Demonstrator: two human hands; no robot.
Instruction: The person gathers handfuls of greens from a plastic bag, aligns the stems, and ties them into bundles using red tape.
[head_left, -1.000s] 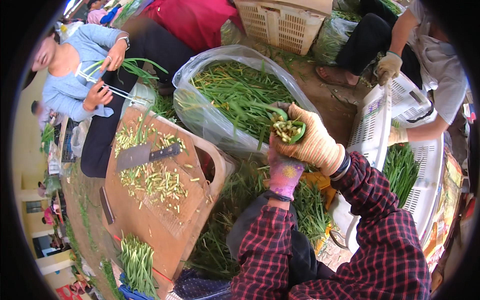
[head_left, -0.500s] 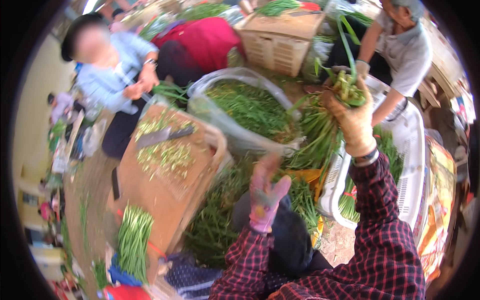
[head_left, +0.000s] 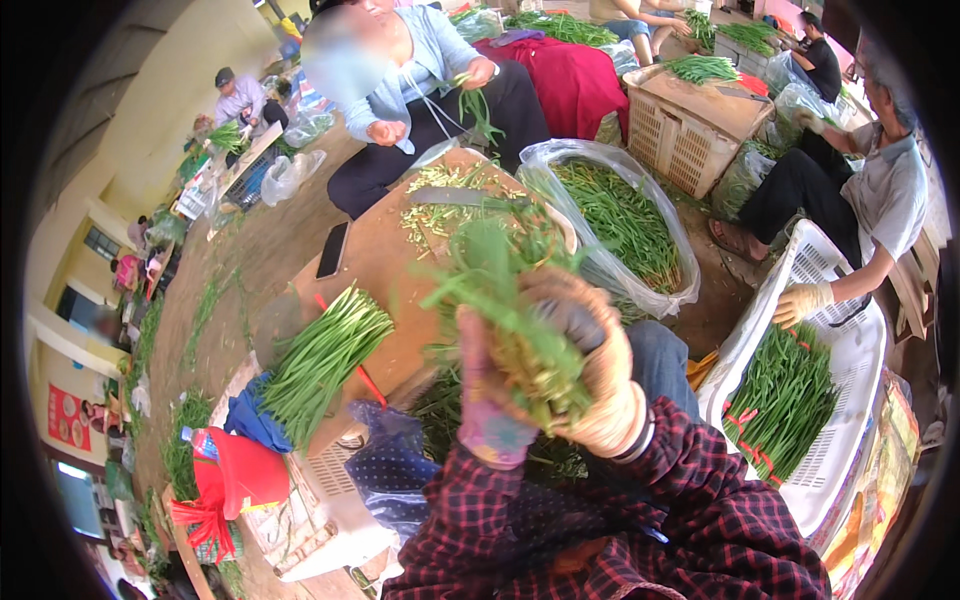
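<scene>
Between my two hands, in front of my chest, is a leafy bunch of green chives [head_left: 545, 385], its tops smeared by motion and its pale stem ends turned down toward me. My left hand [head_left: 487, 410], in a pinkish glove, presses on one side of it. Around the other side wraps my right hand [head_left: 605, 360], in a cream glove with a dark patch. Just beyond them is a brown board [head_left: 390, 310], strewn with pale trimmings [head_left: 430, 225] and bearing a broad knife [head_left: 455, 197]. A neat chive bundle [head_left: 325, 350] rests at the board's near left corner.
A phone [head_left: 333, 250] lies on the board's left edge. Red ties [head_left: 205, 513] hang by a red container [head_left: 250, 470]. At right, a white crate [head_left: 840, 440] holds tied bundles, with a co-worker's gloved hand [head_left: 803, 303] at its rim. A lined tub [head_left: 690, 270] of greens stands beyond.
My right hand has come from the far right down to the middle with the chives. My left hand, empty before, has joined it on the bunch. The view has turned left.
</scene>
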